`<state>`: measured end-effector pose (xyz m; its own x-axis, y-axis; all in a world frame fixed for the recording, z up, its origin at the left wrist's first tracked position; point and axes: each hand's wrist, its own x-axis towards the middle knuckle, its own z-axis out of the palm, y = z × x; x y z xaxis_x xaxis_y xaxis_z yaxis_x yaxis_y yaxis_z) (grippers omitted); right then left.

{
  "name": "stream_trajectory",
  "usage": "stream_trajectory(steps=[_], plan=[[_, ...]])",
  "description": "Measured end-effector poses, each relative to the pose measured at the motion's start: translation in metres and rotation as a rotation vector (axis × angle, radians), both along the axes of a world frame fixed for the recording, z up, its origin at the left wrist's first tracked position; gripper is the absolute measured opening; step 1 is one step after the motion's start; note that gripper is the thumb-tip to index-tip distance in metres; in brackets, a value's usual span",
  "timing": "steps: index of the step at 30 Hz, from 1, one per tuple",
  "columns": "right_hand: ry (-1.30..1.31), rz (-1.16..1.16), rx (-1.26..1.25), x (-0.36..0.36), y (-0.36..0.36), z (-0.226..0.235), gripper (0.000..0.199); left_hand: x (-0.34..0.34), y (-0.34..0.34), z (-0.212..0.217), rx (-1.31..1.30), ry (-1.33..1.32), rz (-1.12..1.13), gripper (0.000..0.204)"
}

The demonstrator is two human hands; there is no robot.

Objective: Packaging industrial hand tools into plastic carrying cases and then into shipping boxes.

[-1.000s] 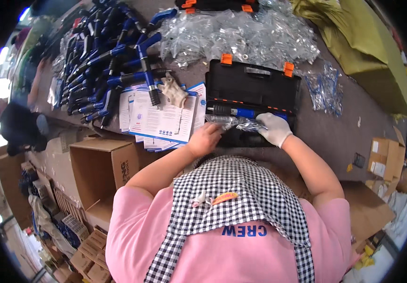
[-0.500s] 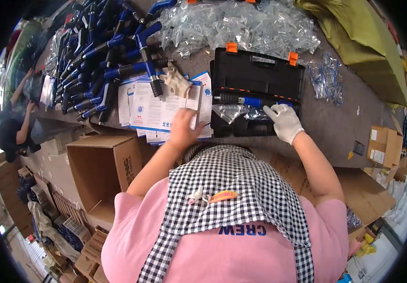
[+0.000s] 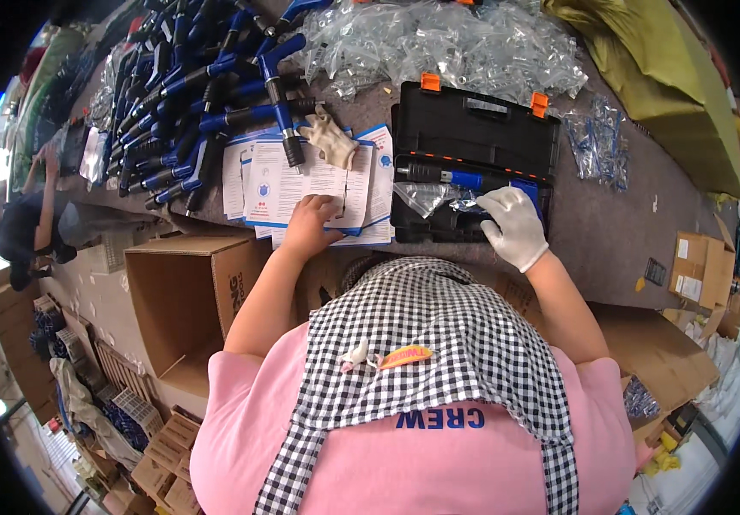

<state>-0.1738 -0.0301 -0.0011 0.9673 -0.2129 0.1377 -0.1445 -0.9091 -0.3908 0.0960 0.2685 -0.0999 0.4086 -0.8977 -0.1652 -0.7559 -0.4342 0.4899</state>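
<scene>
Lying open on the table (image 3: 619, 236), the black case (image 3: 473, 133) is where it's all happening, with a blue-and-black tool (image 3: 464, 180) in its tray and a clear plastic bag (image 3: 422, 197) in front of that tool! And here's the change: the left hand (image 3: 308, 230) is off the bag and over on the papers (image 3: 297, 189), bare, fingers spread loosely and thumb apart, no grip on the sheets to be seen. That suggests the bag is in place and attention is shifting to the papers. The right hand (image 3: 514, 225), gloved, stays at the case, fingers bent over the bag's right end; whether they pinch anything, I can't tell. Further out, a loose glove (image 3: 330, 142) lies on the papers, more tools (image 3: 164, 103) pile up at left, and clear bags (image 3: 439, 43) heap beyond the case
</scene>
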Motion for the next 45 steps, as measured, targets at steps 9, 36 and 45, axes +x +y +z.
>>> stream_trajectory(steps=[9,36,45], plan=[[0.192,-0.215,1.130,0.046,0.050,-0.018,0.041,0.005,-0.023,0.052,-0.277,-0.039,0.456,0.009],[0.492,-0.793,0.060,0.011,-0.092,-0.005,0.088,-0.076,-0.253,0.015,0.115,-0.137,-0.480,0.067],[-0.024,0.069,-0.288,-0.017,-0.055,-0.039,0.016,-0.001,-0.301,0.039,-0.422,-0.255,-0.008,0.037]])
